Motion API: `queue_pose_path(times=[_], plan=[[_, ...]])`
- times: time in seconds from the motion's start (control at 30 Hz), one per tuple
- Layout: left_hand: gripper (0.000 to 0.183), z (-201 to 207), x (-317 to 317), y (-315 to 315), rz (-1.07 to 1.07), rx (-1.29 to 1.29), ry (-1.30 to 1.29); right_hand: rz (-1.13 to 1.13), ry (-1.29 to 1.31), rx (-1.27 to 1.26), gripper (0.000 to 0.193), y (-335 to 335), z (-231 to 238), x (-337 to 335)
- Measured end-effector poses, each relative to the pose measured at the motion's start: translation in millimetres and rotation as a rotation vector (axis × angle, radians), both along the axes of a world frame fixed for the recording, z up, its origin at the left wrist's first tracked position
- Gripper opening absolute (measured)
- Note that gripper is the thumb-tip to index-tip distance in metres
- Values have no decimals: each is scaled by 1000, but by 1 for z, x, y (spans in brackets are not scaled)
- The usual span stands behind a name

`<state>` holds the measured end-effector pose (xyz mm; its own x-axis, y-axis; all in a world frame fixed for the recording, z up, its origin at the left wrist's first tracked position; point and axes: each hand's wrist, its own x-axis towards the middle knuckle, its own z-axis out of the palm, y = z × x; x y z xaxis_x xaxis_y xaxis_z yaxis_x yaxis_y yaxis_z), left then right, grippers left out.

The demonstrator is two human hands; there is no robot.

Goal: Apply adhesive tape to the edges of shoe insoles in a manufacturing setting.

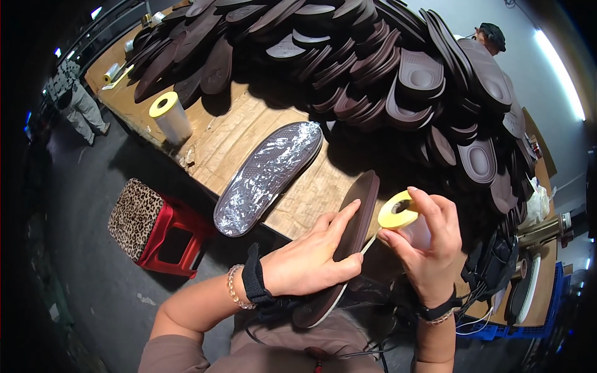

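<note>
My left hand (317, 261) grips a dark brown shoe sole (357, 227), held on edge and tilted over my lap; its thumb and fingers press on the near face. In my right hand (432, 239) is a roll of clear film (398, 211) with a yellow core end, close beside the sole's edge. A thin pale strip spans the short gap between roll and sole. On the cardboard-covered table (217, 149) lies another sole (267, 177), its upward face covered with shiny, wrinkled clear film.
A big heap of brown soles (373, 56) fills the table's far side. Another film roll (169, 118) stands upright at the left edge. A red stool (180, 236) with a leopard-print seat is at left. People stand at far left and far right.
</note>
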<state>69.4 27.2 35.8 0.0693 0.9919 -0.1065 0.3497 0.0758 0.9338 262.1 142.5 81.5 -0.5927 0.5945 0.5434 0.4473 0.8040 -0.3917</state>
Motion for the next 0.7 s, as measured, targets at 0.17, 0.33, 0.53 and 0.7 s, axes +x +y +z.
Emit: queue_pose_path(times=[0.17,0.33,0.53,0.7], plan=[[94,1,4,0,27,22,62,-48,-42,59,69,-3,-10,-3],[94,0,5,-1,35,50,63,-63,-77,97,69,-6,-9,-7],[94,-1,5,-1,40,68,56,-78,-109,97,71,-10,-7,-8],[95,-1,6,-2,42,71,60,-92,-135,123,70,-13,-7,-9]])
